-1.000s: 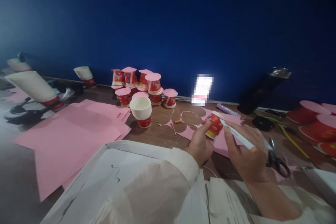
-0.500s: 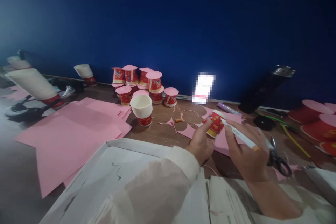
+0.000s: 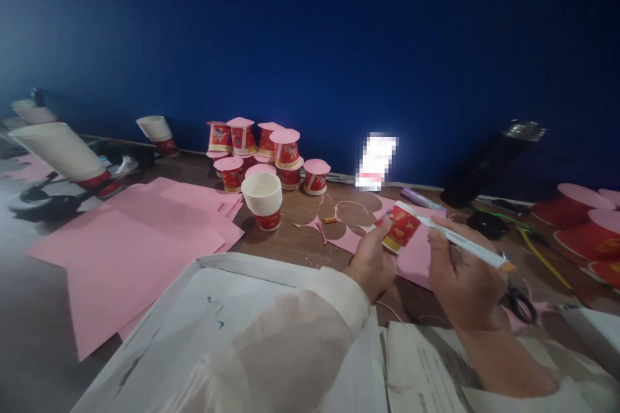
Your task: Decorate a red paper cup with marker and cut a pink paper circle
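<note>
My left hand (image 3: 374, 266) is wrapped round a small red paper cup (image 3: 402, 227) with gold figures and a gold band, held tilted above pink paper scraps. Between the fingers of my right hand (image 3: 469, 277) is a white marker (image 3: 472, 246) with an orange end. Its tip is close to the cup's right edge; whether it touches, I cannot tell. Below the cup lies a pink paper sheet (image 3: 417, 259) with cut edges. A small orange marker cap (image 3: 330, 220) rests on the table to the left.
A stack of paper cups (image 3: 262, 197) stands left of my hands. Behind it are upturned red cups (image 3: 287, 151) topped with pink discs. Large pink sheets (image 3: 140, 239) lie left. Black scissors (image 3: 520, 303), a purple marker (image 3: 420, 197) and a dark bottle (image 3: 484, 164) are at right.
My right hand has shifted to the right with the marker, and the marker's tip has drawn back from the cup's face. More of the cup's gold pattern shows. My left hand is nearly still.
</note>
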The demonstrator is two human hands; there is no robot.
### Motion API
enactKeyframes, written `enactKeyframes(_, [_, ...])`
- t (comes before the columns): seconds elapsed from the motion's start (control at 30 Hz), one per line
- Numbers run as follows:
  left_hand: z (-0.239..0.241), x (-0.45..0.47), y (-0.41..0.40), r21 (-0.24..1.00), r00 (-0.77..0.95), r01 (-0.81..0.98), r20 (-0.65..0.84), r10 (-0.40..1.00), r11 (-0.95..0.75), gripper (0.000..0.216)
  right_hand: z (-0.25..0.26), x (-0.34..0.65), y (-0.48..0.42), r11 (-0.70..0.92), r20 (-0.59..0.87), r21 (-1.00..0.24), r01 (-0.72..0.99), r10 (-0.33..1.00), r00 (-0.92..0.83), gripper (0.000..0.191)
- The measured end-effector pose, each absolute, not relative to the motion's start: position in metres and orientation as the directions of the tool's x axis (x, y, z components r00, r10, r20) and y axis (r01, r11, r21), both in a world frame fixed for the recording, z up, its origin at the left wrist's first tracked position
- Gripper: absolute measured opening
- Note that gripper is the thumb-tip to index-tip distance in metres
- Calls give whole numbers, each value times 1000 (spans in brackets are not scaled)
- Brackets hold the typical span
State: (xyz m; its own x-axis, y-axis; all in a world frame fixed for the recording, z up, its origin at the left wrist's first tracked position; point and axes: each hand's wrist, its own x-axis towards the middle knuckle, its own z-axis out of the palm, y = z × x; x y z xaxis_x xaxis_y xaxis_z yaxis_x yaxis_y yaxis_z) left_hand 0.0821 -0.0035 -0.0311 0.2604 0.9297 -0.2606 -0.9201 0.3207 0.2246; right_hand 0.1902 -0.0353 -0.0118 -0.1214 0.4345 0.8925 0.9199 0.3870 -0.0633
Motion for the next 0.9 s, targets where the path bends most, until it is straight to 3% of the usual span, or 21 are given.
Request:
enactKeyframes(0.43, [-25,79,-7,236,296,-900,-283,912,366,16,-12,189,-31,358,897,19,934,407,-175,18])
enactKeyframes(0.9, [-25,78,-7,232,292,-904,-281,914,360,16,-11,187,-31,373,887,-4,928,430,-169,16])
